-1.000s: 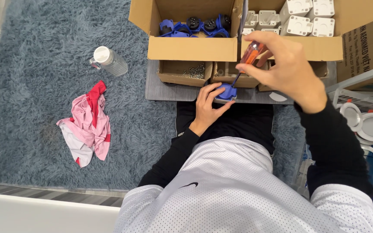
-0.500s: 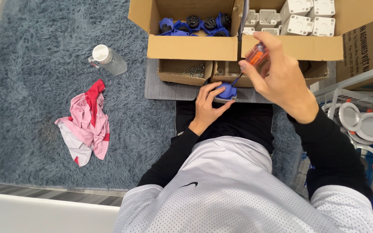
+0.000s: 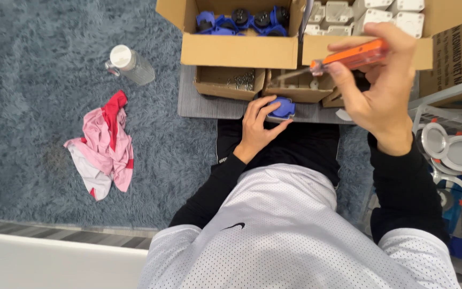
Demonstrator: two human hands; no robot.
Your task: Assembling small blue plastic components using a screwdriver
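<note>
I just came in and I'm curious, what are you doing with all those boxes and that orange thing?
A person sits on a shaggy blue rug. The left hand holds a small blue plastic part on a grey board. The right hand grips an orange-handled screwdriver above small cardboard trays. A bigger cardboard box behind holds more blue parts.

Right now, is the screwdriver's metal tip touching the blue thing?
Apart. In the head view the right hand holds the orange screwdriver up, its tip clear above the blue part under the left hand.
</note>
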